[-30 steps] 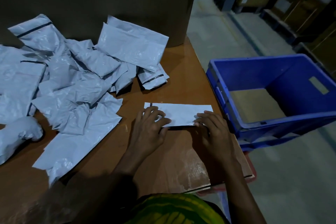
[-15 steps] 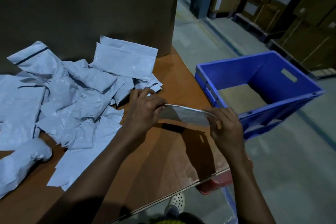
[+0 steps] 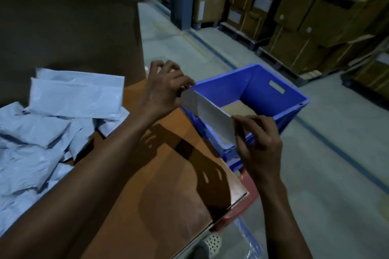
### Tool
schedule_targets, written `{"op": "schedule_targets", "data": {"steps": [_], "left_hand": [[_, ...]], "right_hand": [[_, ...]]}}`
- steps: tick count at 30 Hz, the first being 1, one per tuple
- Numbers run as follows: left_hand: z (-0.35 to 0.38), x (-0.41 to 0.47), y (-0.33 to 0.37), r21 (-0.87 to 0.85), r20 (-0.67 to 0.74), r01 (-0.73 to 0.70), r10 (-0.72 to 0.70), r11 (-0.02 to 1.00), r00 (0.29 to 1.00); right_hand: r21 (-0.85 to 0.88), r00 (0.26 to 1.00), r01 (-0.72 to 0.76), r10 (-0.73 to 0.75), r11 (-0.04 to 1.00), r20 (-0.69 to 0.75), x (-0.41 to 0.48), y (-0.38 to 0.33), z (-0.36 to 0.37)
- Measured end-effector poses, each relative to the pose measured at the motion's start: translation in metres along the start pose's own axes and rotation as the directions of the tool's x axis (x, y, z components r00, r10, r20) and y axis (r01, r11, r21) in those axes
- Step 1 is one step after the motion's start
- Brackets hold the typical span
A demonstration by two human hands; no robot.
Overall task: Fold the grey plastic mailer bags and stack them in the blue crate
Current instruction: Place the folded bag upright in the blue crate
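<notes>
Head view: one camera looks down at two hands and a counter (image 3: 168, 174).
Left hand: the left hand (image 3: 166, 92) holds the far end of the folded grey bag (image 3: 208, 115). Its fingers are curled and pinch the bag's edge.
Right hand: the right hand (image 3: 259, 141) holds the near end of the same bag. Its thumb and fingers are clamped on that end.
Folded bag: it is up in the air between both hands, over the near left side of the blue crate (image 3: 259, 84).
Blue crate: it sits just beside the counter's right edge, lower down. A brown sheet lies flat on its bottom.
Bag pile: a pile of grey bags (image 3: 42, 132) lies on the left of the counter, crumpled and not folded.
Big box: a tall brown box (image 3: 73, 27) stands behind the pile.
Far back: stacked cardboard boxes (image 3: 315, 17) stand across the floor (image 3: 336, 174).
</notes>
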State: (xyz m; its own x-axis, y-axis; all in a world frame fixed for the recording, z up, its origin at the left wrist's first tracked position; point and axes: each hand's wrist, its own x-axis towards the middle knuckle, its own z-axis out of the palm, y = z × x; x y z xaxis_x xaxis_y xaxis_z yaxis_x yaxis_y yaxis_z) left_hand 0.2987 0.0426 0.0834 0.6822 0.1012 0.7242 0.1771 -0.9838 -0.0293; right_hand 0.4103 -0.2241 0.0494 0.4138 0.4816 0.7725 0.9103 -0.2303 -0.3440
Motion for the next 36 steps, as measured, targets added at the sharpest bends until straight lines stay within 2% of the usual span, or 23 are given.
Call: {"op": "schedule_targets", "data": {"steps": [3,6,9,12,14,17,19,22,27,36], "left_hand": [[0.037,0.048,0.003,-0.021,-0.01,-0.073,0.072,0.997,0.997],[0.084,0.081,0.003,-0.034,0.076,-0.108,0.111,0.994,0.991],[0.13,0.096,-0.002,-0.066,0.253,-0.142,0.154,0.988,0.955],[0.166,0.098,-0.01,-0.087,0.488,-0.093,0.124,0.992,0.864],[0.187,0.096,-0.015,-0.061,0.65,-0.085,0.104,0.994,0.753],[0.209,0.091,-0.017,-0.035,0.796,-0.106,0.091,0.994,0.599],[0.218,0.087,-0.017,-0.021,0.856,-0.095,0.067,0.995,0.513],[0.229,0.08,-0.018,0.006,0.912,-0.055,0.017,0.998,0.409],[0.244,0.069,-0.026,0.047,0.957,-0.024,-0.038,0.999,0.289],[0.263,0.066,-0.015,0.069,0.98,-0.091,-0.051,0.993,0.195]], "right_hand": [[-0.037,0.999,-0.037,0.035,0.999,-0.035,0.017,0.036,0.003],[-0.071,0.996,-0.08,0.076,0.994,-0.054,0.027,0.072,0.015],[-0.161,0.991,-0.12,0.127,0.98,0.03,0.03,0.109,0.04],[-0.284,0.959,-0.127,0.191,0.95,0.21,0.031,0.137,0.065],[-0.36,0.881,-0.129,0.273,0.924,0.386,0.036,0.147,0.078],[-0.512,0.659,-0.105,0.445,0.853,0.606,0.048,0.151,0.097],[-0.554,0.525,-0.098,0.516,0.827,0.677,0.053,0.148,0.112],[-0.536,0.394,-0.031,0.503,0.844,0.769,0.055,0.138,0.134],[-0.483,0.2,0.071,0.462,0.873,0.864,0.047,0.134,0.167],[-0.497,0.016,0.064,0.497,0.865,0.868,0.043,0.148,0.183]]}}
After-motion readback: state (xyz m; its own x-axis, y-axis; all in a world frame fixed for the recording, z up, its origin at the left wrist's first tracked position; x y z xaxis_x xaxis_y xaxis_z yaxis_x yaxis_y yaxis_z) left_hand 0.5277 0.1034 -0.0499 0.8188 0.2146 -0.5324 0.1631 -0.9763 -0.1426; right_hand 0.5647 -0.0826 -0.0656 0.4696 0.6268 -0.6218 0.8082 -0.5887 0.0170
